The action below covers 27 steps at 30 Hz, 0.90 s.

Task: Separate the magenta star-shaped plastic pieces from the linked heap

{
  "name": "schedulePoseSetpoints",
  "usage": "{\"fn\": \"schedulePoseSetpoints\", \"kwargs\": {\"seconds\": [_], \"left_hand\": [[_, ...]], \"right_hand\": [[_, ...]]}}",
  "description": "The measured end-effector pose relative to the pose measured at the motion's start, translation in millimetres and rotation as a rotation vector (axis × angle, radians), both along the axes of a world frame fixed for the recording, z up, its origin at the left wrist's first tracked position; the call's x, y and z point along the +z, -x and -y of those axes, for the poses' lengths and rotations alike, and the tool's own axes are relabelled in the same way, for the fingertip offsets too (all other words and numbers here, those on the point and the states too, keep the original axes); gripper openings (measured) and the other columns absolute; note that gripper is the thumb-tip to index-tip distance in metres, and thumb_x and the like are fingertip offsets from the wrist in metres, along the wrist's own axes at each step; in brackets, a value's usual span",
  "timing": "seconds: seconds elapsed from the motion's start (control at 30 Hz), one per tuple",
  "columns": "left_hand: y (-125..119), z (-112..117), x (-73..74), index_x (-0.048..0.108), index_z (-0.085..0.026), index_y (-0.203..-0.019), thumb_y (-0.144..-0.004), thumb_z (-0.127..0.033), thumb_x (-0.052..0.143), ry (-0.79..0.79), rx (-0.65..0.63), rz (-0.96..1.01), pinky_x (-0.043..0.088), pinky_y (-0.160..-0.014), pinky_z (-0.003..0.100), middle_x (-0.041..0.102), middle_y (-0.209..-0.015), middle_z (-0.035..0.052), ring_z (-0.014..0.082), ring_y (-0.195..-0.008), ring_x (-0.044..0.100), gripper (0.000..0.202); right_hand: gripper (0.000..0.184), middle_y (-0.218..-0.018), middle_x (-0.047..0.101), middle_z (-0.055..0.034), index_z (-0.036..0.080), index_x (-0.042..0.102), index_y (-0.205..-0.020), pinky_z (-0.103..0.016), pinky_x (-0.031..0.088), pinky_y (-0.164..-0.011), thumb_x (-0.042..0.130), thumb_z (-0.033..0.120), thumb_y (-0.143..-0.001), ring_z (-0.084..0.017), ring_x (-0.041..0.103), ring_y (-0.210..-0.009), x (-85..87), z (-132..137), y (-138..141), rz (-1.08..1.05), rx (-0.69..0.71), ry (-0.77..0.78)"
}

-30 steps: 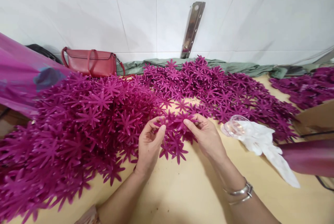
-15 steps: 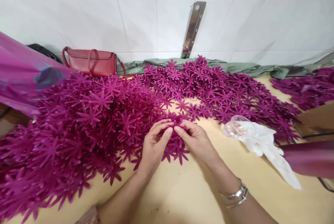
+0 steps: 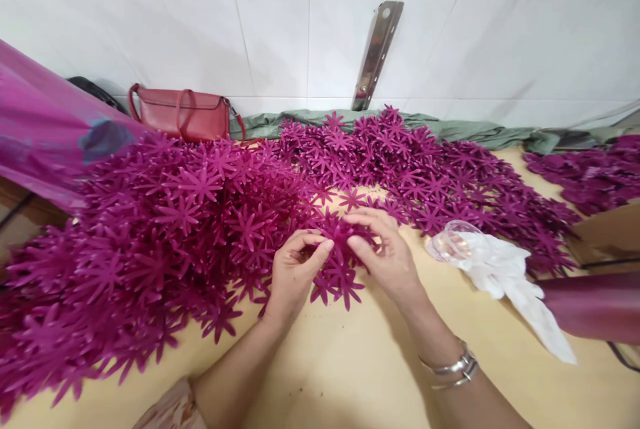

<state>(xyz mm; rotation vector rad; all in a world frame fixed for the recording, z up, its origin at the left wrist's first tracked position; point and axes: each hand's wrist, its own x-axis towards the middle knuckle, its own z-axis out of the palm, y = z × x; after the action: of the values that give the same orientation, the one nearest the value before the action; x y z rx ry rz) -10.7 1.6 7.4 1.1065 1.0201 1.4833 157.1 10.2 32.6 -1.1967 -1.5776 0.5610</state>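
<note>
Between thumb and fingers, my left hand (image 3: 295,272) pinches a magenta artificial flower piece (image 3: 341,241) with narrow, finger-like petals. My right hand (image 3: 393,263) is at the flower's right side, its thumb and fingers apart. Whether its fingertips still touch a petal is hard to tell. Just below the hands, another star-shaped flower piece (image 3: 345,284) lies on the table. A large heap of the same magenta pieces (image 3: 150,249) spreads out left of my left hand. Behind my hands lies a second heap (image 3: 400,155).
The yellowish table (image 3: 330,362) runs up to a green cloth (image 3: 280,123) by the tiled wall. At right lie a clear plastic cup (image 3: 445,242) and a crumpled white cloth (image 3: 493,262). A red handbag (image 3: 185,115) stands at the back left, and a metal bracket (image 3: 377,55) leans on the wall.
My right hand's fingers have spread and moved slightly right, away from my left hand. The left hand keeps its pinch, and more of the flower piece shows. The view has shifted a little.
</note>
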Motion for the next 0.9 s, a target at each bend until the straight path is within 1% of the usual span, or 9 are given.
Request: {"fn": "schedulePoseSetpoints", "kwargs": {"seconds": [0.1,0.2,0.27,0.37,0.43,0.63,0.73,0.8,0.9], "left_hand": [[0,2,4.0,0.081,-0.022,-0.093,-0.092,-0.032,0.073,-0.012,-0.030,-0.013,0.051,-0.098,0.033,0.075,-0.101,0.0058,0.0209,-0.102,0.068,0.013],[0,1,3.7,0.078,-0.024,-0.112,-0.095,-0.033,0.068,0.029,-0.051,0.075,0.051,-0.103,0.033,0.076,-0.114,0.0060,0.0199,-0.110,0.069,0.021],[0,-1,1.8,0.073,-0.026,-0.121,-0.091,-0.033,0.075,0.062,-0.057,0.164,0.054,-0.097,0.030,0.077,-0.100,0.0020,0.0163,-0.099,0.072,0.032],[0,-3,-0.1,0.061,-0.027,-0.138,-0.085,-0.032,0.081,0.141,-0.068,0.284,0.058,-0.088,0.027,0.069,-0.070,-0.0077,0.0106,-0.075,0.070,0.056],[0,-3,0.0,0.055,-0.026,-0.144,-0.084,-0.031,0.083,0.189,-0.086,0.319,0.058,-0.086,0.026,0.066,-0.063,-0.0111,0.0081,-0.067,0.067,0.067],[0,-4,-0.9,0.070,-0.018,-0.116,-0.077,-0.033,0.088,0.231,-0.093,0.325,0.059,-0.079,0.022,0.068,-0.063,-0.0089,0.0076,-0.066,0.068,0.046],[-1,-4,-1.9,0.072,-0.017,-0.101,-0.074,-0.033,0.090,0.210,-0.067,0.309,0.061,-0.075,0.024,0.073,-0.069,-0.0051,0.0093,-0.067,0.070,0.036],[-1,-5,-2.5,0.072,-0.018,-0.094,-0.072,-0.032,0.091,0.180,-0.056,0.302,0.061,-0.075,0.024,0.076,-0.078,-0.0031,0.0098,-0.072,0.070,0.032],[-2,-6,-4.0,0.074,-0.018,-0.091,-0.072,-0.030,0.090,0.144,-0.052,0.282,0.061,-0.078,0.023,0.077,-0.097,-0.0007,0.0103,-0.082,0.070,0.028]], "right_hand": [[0.010,-0.108,0.072,-0.0051,0.027,0.074,-0.088,-0.043,0.046,-0.101,0.076,0.037,-0.089,-0.026,0.063,-0.109,-0.5,3,6,-0.047,0.027,0.030],[0.016,-0.084,0.066,-0.0013,0.025,0.067,-0.086,-0.034,0.047,-0.073,0.066,0.037,-0.096,-0.020,0.061,-0.079,0.2,4,4,-0.162,-0.093,0.106],[0.022,-0.072,0.058,0.0020,0.024,0.063,-0.085,-0.032,0.041,-0.062,0.060,0.040,-0.099,-0.017,0.051,-0.064,0.0,2,-1,-0.154,-0.132,0.148],[0.025,-0.077,0.058,0.0007,0.024,0.061,-0.082,-0.033,0.042,-0.070,0.058,0.040,-0.101,-0.019,0.053,-0.074,-2.4,1,-6,-0.035,-0.128,0.092],[0.026,-0.084,0.061,-0.0013,0.023,0.060,-0.081,-0.036,0.042,-0.080,0.057,0.039,-0.101,-0.021,0.055,-0.085,-4.9,0,-7,0.047,-0.100,0.049],[0.025,-0.090,0.065,-0.0036,0.024,0.059,-0.082,-0.041,0.044,-0.090,0.055,0.036,-0.103,-0.024,0.057,-0.095,-13.7,-3,-6,0.162,-0.090,-0.023],[0.014,-0.111,0.068,-0.0074,0.024,0.064,-0.103,-0.047,0.043,-0.100,0.057,0.036,-0.102,-0.026,0.057,-0.110,-16.4,-5,-7,0.212,-0.125,-0.079],[0.022,-0.124,0.066,-0.0101,0.024,0.062,-0.120,-0.050,0.041,-0.105,0.058,0.035,-0.101,-0.028,0.055,-0.119,-15.8,-5,-6,0.249,-0.164,-0.157],[0.022,-0.124,0.067,-0.0107,0.023,0.061,-0.123,-0.050,0.042,-0.107,0.057,0.029,-0.102,-0.027,0.057,-0.120,-11.3,-2,-4,0.259,-0.208,-0.280]]}}
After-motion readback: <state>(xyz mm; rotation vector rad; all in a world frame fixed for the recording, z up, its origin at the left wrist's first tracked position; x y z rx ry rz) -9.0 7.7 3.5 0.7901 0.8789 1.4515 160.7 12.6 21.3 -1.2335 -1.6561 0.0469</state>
